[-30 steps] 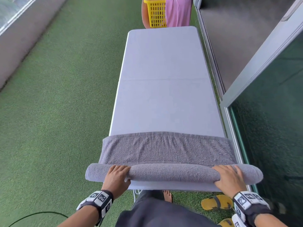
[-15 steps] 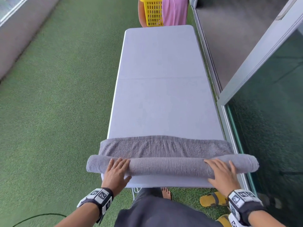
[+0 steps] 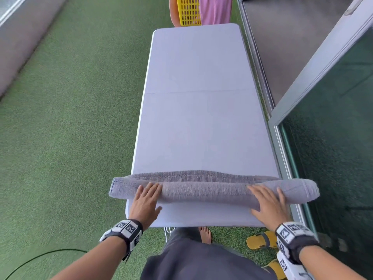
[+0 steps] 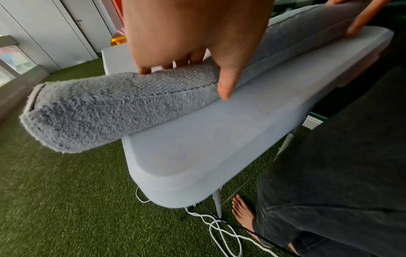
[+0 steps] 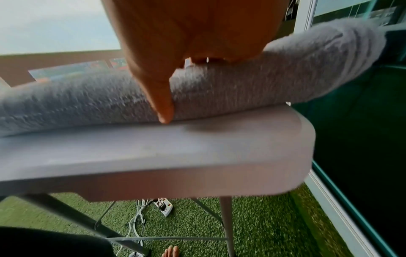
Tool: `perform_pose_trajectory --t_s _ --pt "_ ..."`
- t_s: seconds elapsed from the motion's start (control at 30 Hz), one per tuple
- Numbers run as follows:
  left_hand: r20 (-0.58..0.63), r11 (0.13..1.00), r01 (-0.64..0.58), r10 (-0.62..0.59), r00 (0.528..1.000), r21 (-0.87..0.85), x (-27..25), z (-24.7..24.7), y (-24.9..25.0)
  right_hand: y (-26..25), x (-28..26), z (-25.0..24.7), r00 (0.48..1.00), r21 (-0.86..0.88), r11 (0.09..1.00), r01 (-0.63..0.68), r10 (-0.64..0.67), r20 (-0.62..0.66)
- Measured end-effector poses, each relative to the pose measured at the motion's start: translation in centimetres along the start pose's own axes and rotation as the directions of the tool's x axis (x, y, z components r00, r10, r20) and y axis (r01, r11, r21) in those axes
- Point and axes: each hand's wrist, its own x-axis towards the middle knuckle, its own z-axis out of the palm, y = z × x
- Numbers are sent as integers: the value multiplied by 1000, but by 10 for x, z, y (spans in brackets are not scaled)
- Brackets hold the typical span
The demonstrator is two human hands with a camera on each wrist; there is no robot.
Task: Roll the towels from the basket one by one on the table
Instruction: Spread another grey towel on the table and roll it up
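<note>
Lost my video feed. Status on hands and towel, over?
Left hand and right hand flat on the grey terry towel roll. Narrow flat strip left unrolled. White folding table bare ahead, nothing blocking.

From my feed the long pale bench (image 3: 198,122) runs toward twelve o'clock, standing on green turf (image 3: 70,128). I see one grey towel (image 3: 203,190), almost fully rolled, lying crosswise at the six o'clock end, both ends overhanging the bench's long edges at nine and three.
</note>
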Motion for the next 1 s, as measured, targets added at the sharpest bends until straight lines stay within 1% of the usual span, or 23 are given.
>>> perform_pose_trajectory --t_s 0.1,0.2,0.23,0.3,0.37,0.4,0.47,0.5,0.57,0.63,0.67,0.73,0.77,0.83,0.9,0.93,1.0 --pt "-70 999 -1 -2 998 -42 4 -1 -2 2 0 9 997 38 999 2 0 -72" --pt "-95 999 -29 26 995 -25 22 -21 -4 2 19 -13 999 40 999 -5 7 -34" --pt "-77 999 -35 34 996 -11 30 -26 -5 2 27 -22 1000 42 999 -4 5 -19" --pt "-38 1000 -9 9 999 0 43 -33 -6 1 42 -40 1000 41 999 -13 12 24" --pt "-57 997 57 -59 997 -43 51 -33 -7 -1 54 -46 999 58 997 -42 42 9" --pt "-71 993 83 -89 994 -82 52 -31 -6 -2 56 -45 998 87 995 -52 55 -29" --pt "-33 992 85 -88 996 -89 49 -22 -7 -2 54 -37 996 135 991 -21 31 -79" --pt "-42 997 58 -61 997 -57 45 -17 -9 -2 49 -31 998 127 992 8 1 -68" --pt "-52 1000 -1 0 999 -7 37 -7 -12 0 41 -11 998 55 997 51 -49 -45" --pt "-53 1000 -2 2 999 -7 33 -1 -12 0 39 -1 995 17 998 58 -56 -78" --pt "-71 1000 20 -21 997 -13 33 -2 -10 -2 41 -1 994 9 999 47 -46 -104" --pt "-95 996 81 -85 992 -43 37 -5 1 -10 47 -7 994 8 999 31 -30 -108" --pt "-93 994 90 -95 991 -58 38 -5 13 -18 50 -8 993 7 999 47 -46 -112" --pt "-73 996 42 -48 996 -82 41 -3 43 -41 53 -5 984 -13 992 127 -127 -127" --pt "-45 997 -14 11 999 -72 47 2 75 -68 55 5 971 -43 977 210 -214 -106" --pt "-43 998 -23 20 999 -62 52 5 86 -80 57 11 967 -45 973 227 -230 -104" --pt "-50 999 -22 20 999 -50 64 8 97 -91 63 17 970 -38 977 208 -211 -123"
